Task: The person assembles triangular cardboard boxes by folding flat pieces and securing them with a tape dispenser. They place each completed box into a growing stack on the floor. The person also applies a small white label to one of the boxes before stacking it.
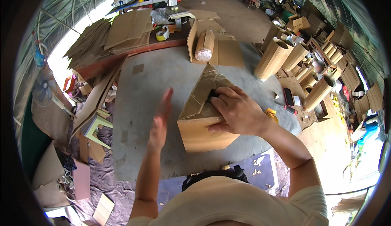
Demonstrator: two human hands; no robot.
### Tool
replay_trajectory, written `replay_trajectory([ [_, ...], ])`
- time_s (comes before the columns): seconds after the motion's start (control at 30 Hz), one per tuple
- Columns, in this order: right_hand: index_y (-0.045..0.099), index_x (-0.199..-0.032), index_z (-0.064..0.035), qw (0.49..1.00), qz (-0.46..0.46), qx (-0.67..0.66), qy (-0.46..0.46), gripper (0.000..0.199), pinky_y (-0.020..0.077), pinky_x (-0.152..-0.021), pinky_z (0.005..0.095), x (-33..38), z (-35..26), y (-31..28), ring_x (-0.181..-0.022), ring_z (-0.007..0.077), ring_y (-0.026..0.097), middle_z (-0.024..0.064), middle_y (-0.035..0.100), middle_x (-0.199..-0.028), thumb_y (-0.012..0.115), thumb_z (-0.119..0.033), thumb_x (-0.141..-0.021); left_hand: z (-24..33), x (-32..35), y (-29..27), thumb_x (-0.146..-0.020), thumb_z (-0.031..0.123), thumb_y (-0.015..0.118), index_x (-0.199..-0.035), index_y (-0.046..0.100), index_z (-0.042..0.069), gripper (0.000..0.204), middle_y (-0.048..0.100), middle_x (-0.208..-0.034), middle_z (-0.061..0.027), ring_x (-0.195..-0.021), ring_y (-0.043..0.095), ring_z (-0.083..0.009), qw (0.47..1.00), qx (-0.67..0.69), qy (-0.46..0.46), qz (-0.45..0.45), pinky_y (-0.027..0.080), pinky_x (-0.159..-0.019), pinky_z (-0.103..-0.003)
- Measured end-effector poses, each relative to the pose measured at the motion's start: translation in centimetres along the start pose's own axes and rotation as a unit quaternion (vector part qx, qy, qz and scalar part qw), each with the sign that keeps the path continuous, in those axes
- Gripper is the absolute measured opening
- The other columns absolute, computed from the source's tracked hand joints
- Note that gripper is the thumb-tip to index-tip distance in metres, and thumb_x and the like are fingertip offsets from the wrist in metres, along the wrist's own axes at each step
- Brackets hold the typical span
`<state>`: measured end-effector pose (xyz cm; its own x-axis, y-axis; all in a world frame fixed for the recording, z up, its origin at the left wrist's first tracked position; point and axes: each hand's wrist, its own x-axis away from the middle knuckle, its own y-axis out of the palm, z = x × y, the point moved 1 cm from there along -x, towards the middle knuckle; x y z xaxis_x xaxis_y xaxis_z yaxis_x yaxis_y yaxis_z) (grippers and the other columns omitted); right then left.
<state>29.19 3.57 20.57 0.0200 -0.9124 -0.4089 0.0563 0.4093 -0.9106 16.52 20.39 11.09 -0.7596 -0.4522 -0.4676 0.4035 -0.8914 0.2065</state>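
Right hand [238, 112] grips the taped cardboard box [201, 120], fingers curled over its top edge. Left hand [161, 118] flat, fingers extended, just beside the box.

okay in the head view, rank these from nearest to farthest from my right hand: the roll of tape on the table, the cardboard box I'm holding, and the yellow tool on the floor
1. The cardboard box: under the right hand, whose fingers grip its top.
2. The yellow tool: on the floor just right of that wrist.
3. The roll of tape: far up on the red table's edge, left of the hand.
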Motion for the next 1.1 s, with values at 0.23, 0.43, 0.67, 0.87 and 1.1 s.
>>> replay_trajectory([
  [0.23, 0.058, -0.083, -0.0005, 0.997, 0.031, -0.026, 0.067, 0.056, 0.0390, -0.086, 0.0388, 0.8, -0.2, -0.5, -0.097, 0.0276, 0.051, 0.0134, 0.058, -0.089, 0.070, -0.049, -0.059, 1.1, -2.6, 3.5, -0.077, 0.021, 0.062, -0.112, 0.053, 0.002, 0.041, 0.049, -0.120, -0.0132, -0.122, 0.036, -0.0292, 0.970, -0.097, 0.170, -0.146, 0.026, -0.101, -0.040],
  [0.43, 0.058, -0.071, -0.0011, 0.945, 0.085, -0.070, 0.307, 0.055, 0.0435, -0.070, 0.0339, 8.7, -2.7, -7.6, -0.074, 0.0242, 0.053, 0.0101, 0.054, -0.072, 0.083, -0.038, -0.040, -7.3, 6.2, -0.9, -0.085, 0.050, 0.039, -0.127, 0.038, 0.004, 0.063, 0.033, -0.135, -0.0119, -0.127, 0.026, -0.0229, 0.987, 0.027, -0.157, -0.015, 0.016, -0.105, -0.038],
  [0.67, 0.055, -0.077, 0.0098, 0.801, 0.250, -0.259, 0.478, 0.070, 0.0367, -0.073, 0.0281, 16.0, -7.9, -16.5, -0.085, 0.0185, 0.047, 0.0117, 0.050, -0.091, 0.086, -0.035, -0.034, -17.7, 13.1, 10.1, -0.085, 0.044, 0.042, -0.109, 0.052, 0.003, 0.049, 0.053, -0.112, -0.0089, -0.104, 0.047, -0.0197, 0.599, 0.689, -0.395, -0.104, 0.035, -0.091, -0.037],
  [0.87, 0.050, -0.111, 0.0058, 0.789, 0.286, -0.159, 0.520, 0.086, 0.0437, -0.071, 0.0272, 31.7, -8.0, -17.3, -0.080, 0.0152, 0.054, 0.0064, 0.055, -0.092, 0.075, -0.054, -0.054, -15.8, 10.5, 15.1, -0.084, 0.033, 0.043, -0.106, 0.053, 0.005, 0.037, 0.057, -0.104, -0.0066, -0.096, 0.050, -0.0167, 0.737, 0.550, -0.383, -0.092, 0.039, -0.082, -0.035],
  [1.1, 0.052, -0.108, -0.0007, 0.638, 0.416, -0.343, 0.549, 0.064, 0.0465, -0.071, 0.0299, 46.1, -9.3, -13.9, -0.078, 0.0168, 0.056, 0.0061, 0.058, -0.091, 0.063, -0.050, -0.069, -13.7, 9.3, 15.4, -0.083, 0.043, 0.044, -0.122, 0.042, 0.002, 0.057, 0.047, -0.122, -0.0126, -0.111, 0.046, -0.0242, 0.791, 0.521, -0.307, -0.092, 0.040, -0.091, -0.036],
])
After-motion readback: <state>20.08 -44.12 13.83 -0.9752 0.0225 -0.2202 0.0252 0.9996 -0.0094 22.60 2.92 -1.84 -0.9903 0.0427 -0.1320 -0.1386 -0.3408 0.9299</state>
